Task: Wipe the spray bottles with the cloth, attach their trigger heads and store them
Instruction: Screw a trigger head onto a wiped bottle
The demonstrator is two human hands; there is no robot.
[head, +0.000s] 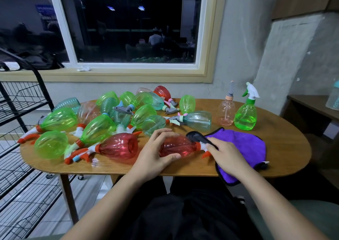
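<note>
A red spray bottle [178, 145] lies on its side near the table's front edge, its white and orange trigger head pointing right. My left hand [156, 151] grips its body, thumb underneath. My right hand [222, 154] lies on the purple cloth [244, 148] and pinches its black-edged corner beside the bottle's trigger head. Several more green, teal, pink and red spray bottles [99, 128] lie in a heap across the left and middle of the table.
A pink bottle [227, 111] and a green bottle [246, 113] stand upright at the back right of the wooden oval table [286, 140]. A black wire rack [20, 111] stands left of the table. A window and wall are behind.
</note>
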